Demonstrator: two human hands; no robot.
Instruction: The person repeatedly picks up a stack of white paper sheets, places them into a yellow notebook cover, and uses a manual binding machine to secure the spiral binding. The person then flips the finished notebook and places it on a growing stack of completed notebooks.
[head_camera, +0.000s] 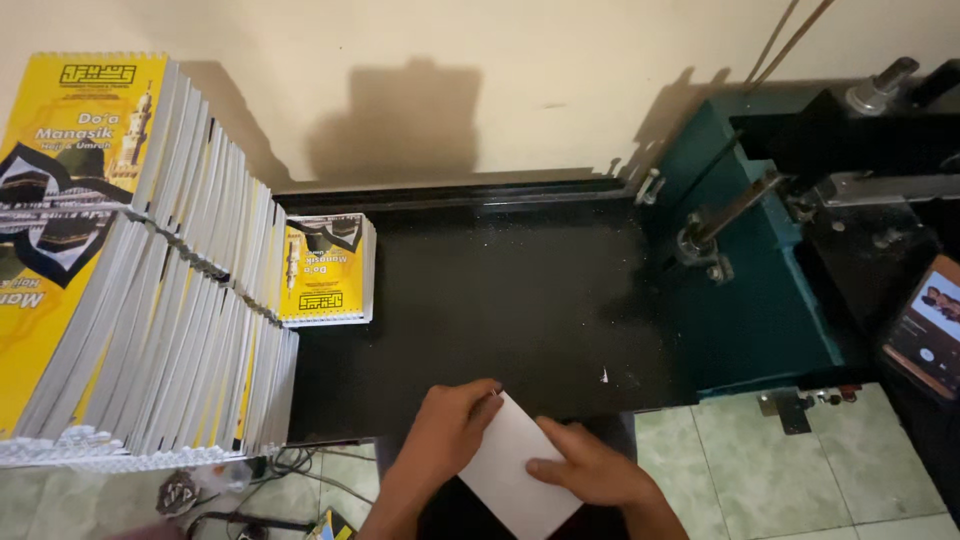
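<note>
Dozens of yellow booklets (120, 270) lean in slanted rows at nine o'clock, their white page edges fanned toward the middle and one full cover showing at the top left corner. Just right of them, still on the nine o'clock side, a small stack of booklets (325, 268) lies flat on the black table (500, 290), well apart from the hands. Below the leaning rows, at seven o'clock, some cables (300, 480) trail over the tiled floor (800, 470).

At six o'clock the left hand (445, 430) rests with its fingers curled over the upper left edge of a white sheet (515, 470) (whether it is one sheet or a thin pile, I cannot tell). The fingers lie close together on the paper, pressing on it rather than pinching it. The sheet sits tilted, one corner pointing toward twelve o'clock, at the near edge of the table. The right hand (590, 465) lies on the sheet's right side, its thumb flat on the white surface and the other fingers bent along the edge; it holds the paper down from that side.

From two to four o'clock stands a teal machine (760, 300) with a metal lever (730, 212), and at its far right a phone (925, 330) with a lit screen.
</note>
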